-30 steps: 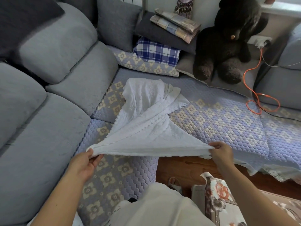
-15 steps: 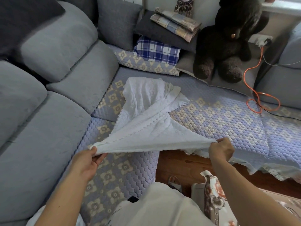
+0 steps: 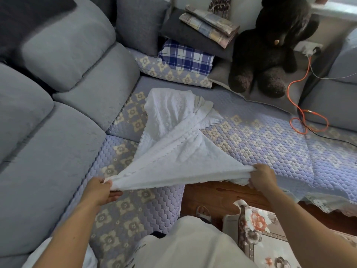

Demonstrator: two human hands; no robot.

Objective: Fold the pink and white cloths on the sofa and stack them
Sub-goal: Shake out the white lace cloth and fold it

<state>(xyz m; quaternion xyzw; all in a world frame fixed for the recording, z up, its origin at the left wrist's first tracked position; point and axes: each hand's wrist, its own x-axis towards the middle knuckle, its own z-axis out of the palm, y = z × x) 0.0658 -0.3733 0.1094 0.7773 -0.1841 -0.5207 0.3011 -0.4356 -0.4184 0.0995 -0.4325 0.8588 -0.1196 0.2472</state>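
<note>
A white textured cloth point(image 3: 173, 140) lies on the quilted lilac sofa cover point(image 3: 270, 144), its far end bunched toward the sofa corner. Its near edge is pulled taut between my hands, lifted off the seat. My left hand point(image 3: 100, 190) pinches the left corner and my right hand point(image 3: 262, 176) grips the right corner at the seat's front edge. No pink cloth shows in this view. A pale cloth corner point(image 3: 38, 256) peeks in at the bottom left.
Grey back cushions point(image 3: 63, 47) line the left. A blue plaid pillow point(image 3: 185, 57), folded plaid cloths point(image 3: 210, 26) and a dark plush bear point(image 3: 270, 47) sit at the back. An orange cable point(image 3: 301, 113) loops on the right seat. Wood floor and a floral rug point(image 3: 262, 238) lie below.
Both hands keep their hold on the white cloth's near corners. They have drawn slightly further apart, stretching the edge tighter, and the right hand has shifted a little to the right.
</note>
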